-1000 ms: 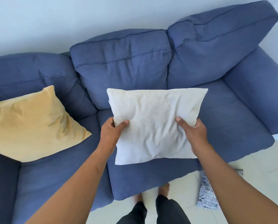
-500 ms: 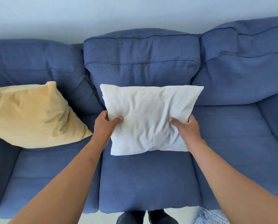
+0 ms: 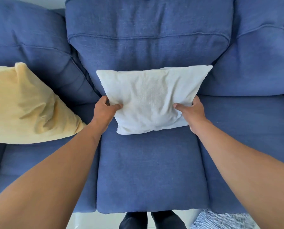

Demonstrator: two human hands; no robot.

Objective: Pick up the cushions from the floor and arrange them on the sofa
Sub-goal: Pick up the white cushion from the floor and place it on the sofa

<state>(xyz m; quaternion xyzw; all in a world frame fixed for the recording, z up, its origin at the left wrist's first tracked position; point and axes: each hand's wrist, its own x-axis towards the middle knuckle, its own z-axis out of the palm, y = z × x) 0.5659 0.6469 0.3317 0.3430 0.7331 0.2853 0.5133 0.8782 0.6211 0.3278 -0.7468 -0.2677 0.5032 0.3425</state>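
A white cushion (image 3: pixel 150 100) stands tilted on the middle seat of the blue sofa (image 3: pixel 147 171), its top edge leaning against the middle back cushion. My left hand (image 3: pixel 105 109) grips its lower left side, thumb on the front. My right hand (image 3: pixel 191 111) grips its lower right side the same way. A yellow cushion (image 3: pixel 27 106) lies on the left seat, propped against the left back cushion, apart from both hands.
A grey-and-white striped cushion (image 3: pixel 220 220) lies on the pale floor at the bottom right, partly hidden by the sofa's front edge. My dark trouser legs (image 3: pixel 151 220) stand against the sofa front. The right seat (image 3: pixel 245 129) holds no cushion.
Both hands have carried the white cushion forward and down onto the middle seat, against the backrest. My view has closed in over the sofa.
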